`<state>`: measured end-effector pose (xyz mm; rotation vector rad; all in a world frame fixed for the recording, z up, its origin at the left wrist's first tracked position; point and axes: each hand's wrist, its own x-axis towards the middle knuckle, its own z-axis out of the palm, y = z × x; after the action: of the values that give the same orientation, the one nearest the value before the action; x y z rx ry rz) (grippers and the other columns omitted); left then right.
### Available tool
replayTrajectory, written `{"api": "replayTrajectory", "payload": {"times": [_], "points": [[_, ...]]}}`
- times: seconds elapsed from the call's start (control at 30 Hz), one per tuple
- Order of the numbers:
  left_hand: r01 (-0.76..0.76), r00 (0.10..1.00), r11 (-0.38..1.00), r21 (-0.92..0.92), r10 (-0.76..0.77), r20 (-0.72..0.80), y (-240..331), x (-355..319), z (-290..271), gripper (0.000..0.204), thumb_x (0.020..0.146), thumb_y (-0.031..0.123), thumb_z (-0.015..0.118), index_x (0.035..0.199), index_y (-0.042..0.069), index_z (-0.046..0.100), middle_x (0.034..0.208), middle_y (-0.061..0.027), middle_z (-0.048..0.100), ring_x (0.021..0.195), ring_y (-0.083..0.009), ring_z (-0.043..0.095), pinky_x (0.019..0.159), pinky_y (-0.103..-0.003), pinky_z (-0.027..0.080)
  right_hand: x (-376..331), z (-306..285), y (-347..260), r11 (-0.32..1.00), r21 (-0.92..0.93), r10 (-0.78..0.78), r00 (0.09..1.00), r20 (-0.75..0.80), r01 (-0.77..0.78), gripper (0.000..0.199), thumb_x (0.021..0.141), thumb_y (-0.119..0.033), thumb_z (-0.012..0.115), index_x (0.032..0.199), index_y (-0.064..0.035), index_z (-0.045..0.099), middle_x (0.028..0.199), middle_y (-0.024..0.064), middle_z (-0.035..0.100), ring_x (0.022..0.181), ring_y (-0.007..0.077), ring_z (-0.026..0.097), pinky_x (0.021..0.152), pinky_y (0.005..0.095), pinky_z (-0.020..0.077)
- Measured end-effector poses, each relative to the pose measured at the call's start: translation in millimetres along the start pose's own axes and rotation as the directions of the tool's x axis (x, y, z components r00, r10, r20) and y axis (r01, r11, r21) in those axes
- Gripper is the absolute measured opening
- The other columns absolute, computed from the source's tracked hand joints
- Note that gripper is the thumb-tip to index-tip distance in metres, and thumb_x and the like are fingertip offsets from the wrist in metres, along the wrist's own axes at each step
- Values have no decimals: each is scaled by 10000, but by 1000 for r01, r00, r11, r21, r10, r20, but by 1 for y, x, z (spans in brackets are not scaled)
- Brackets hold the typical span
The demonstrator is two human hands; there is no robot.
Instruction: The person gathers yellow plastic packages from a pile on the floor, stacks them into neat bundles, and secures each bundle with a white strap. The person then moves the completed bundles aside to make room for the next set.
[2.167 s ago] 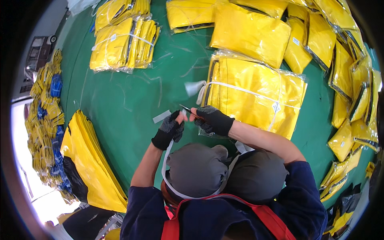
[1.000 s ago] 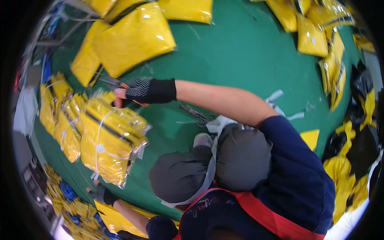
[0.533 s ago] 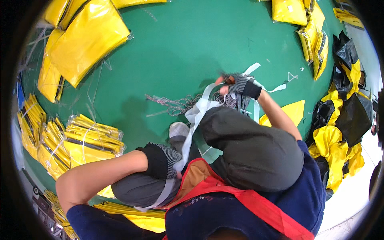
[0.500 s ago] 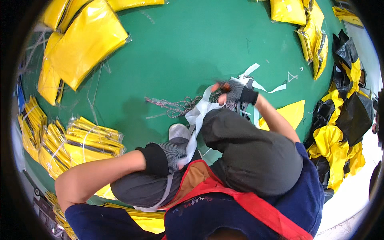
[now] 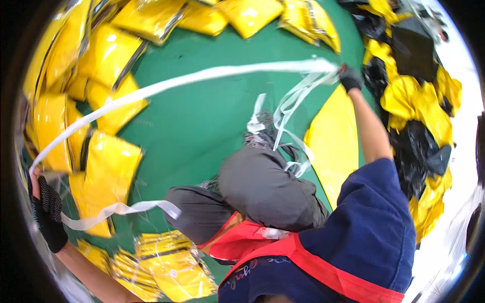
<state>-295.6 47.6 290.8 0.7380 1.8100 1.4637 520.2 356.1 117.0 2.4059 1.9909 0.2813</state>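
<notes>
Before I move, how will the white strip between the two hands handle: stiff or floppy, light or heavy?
Probably floppy: the white strip trails in loose folds from the right hand and curves freely beside the left hand. Likely light, since it looks thin and narrow. It may tangle, as those folds bunch near the right hand.

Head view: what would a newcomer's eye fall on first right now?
First, the long white strap, arching across the upper part of the picture from the gloved left hand near the left edge to the gloved right hand at upper right. Next, the shiny yellow packets curving along the left and top of the green floor, then the crumpled black-and-yellow pile down the right side.
</notes>
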Motion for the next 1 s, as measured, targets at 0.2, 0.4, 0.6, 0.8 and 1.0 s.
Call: {"api": "replayTrajectory", "payload": {"times": [0.2,0.4,0.6,0.8,1.0], "points": [[9,988,982,187,-37,149,33,2,115,308,936,357,443,1003,82,563,531,66,298,414,-39,275,393,-215,210,127,-324,95,987,-81,37,682,-731,-141,357,826,-335,482,1084,-99,553,1008,191,600,885,356,587,782,434,461],[-90,982,949,301,35,184,-6,26,130,291,940,327,444,1003,75,576,546,57,311,403,-42,277,376,-213,218,140,-345,41,948,-205,124,875,-468,-244,586,775,-359,530,1285,-100,402,1212,188,518,1046,334,550,870,450,436],[45,990,704,709,-126,62,-83,31,99,333,891,274,536,1007,-31,603,775,-91,611,585,-147,542,540,-272,442,199,-86,60,946,-54,-268,868,417,318,688,679,-482,646,1204,-71,481,1262,207,459,1160,363,441,956,416,375],[254,956,247,935,-211,-204,-158,-19,49,408,857,309,553,1029,-58,594,999,-225,616,957,-336,592,824,-352,458,181,95,-23,936,52,-302,722,622,347,644,673,-364,630,1233,-82,478,1200,186,522,1093,322,515,913,367,419],[307,947,-35,951,-89,-308,-193,-58,40,447,911,420,392,1010,34,594,929,-238,596,873,-419,556,732,-459,448,82,126,-212,492,688,-866,383,322,533,544,626,-410,781,1005,-99,544,699,22,516,642,142,515,623,312,443]]}}
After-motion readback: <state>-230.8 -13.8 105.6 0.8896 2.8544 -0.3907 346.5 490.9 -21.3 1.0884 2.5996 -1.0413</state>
